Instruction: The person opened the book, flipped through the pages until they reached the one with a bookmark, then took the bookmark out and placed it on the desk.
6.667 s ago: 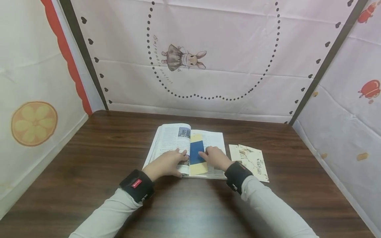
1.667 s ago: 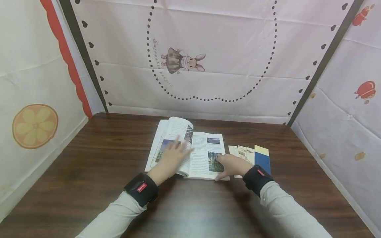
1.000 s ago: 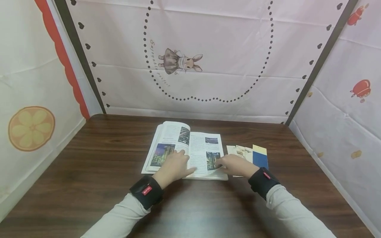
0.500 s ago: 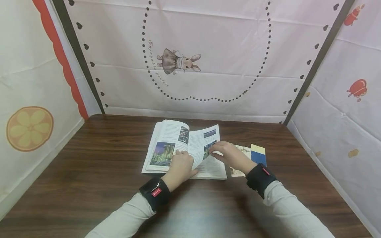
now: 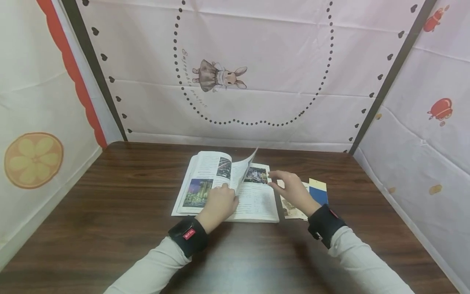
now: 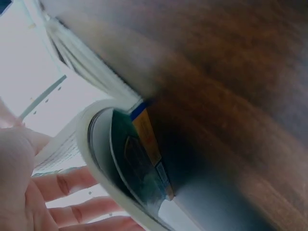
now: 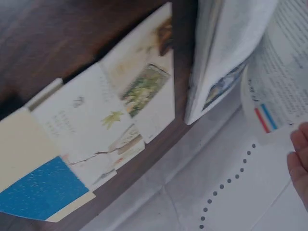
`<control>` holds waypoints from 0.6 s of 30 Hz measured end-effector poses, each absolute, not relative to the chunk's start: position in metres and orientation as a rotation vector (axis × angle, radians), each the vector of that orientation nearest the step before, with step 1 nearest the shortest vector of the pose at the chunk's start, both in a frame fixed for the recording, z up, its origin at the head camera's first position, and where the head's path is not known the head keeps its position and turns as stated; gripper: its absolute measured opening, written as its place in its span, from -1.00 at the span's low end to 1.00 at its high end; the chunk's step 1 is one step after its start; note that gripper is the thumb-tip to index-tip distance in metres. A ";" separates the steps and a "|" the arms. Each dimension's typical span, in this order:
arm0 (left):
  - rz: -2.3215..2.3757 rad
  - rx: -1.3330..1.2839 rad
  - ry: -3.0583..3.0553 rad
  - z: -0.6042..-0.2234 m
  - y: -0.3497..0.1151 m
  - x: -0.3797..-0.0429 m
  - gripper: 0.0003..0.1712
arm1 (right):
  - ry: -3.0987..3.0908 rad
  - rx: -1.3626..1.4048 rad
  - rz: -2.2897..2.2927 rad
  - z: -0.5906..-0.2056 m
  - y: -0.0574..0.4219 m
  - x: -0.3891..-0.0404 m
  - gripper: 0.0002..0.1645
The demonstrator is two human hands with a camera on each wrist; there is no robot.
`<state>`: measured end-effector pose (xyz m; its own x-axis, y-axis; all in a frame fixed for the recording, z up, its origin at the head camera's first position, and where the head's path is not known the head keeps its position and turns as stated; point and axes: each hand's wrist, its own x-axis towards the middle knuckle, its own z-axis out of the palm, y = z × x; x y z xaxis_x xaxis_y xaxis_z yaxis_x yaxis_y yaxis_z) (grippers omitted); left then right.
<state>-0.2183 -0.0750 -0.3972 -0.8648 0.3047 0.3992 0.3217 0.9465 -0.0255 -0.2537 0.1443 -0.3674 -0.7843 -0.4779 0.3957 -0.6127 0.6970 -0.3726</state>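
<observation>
An open book [image 5: 257, 204] lies on the table, with text and photos on its pages. One page [image 5: 247, 169] stands up from the middle, curving leftward. My left hand [image 5: 220, 202] rests on the left-hand pages beside the gutter. In the left wrist view its fingers [image 6: 79, 211] stretch over the curved stack of pages. My right hand [image 5: 291, 190] hovers at the book's right edge, fingers slightly bent and holding nothing. In the right wrist view its fingertips [image 7: 294, 159] are close to the raised page [image 7: 284, 91] but apart from it.
Right of the book lie several overlapping illustrated cards [image 7: 96, 115], with a blue and yellow card [image 5: 318, 192] at their right end. The wooden table [image 5: 121, 204] is bordered by a printed cloth [image 5: 286, 81] at the back and sides.
The blue and yellow card went from the book to the cards at right. My right hand lifted a right-hand page, which swung up and left, then let go of it.
</observation>
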 end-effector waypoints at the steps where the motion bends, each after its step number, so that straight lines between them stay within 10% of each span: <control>1: -0.109 -0.444 -2.718 -0.395 -0.076 -0.219 -0.64 | -2.688 0.866 0.694 -0.369 0.145 -0.253 -0.63; 18: -1.004 0.006 -2.726 -0.382 -0.130 -0.218 -0.71 | -3.226 0.989 0.303 -0.400 0.131 -0.250 0.04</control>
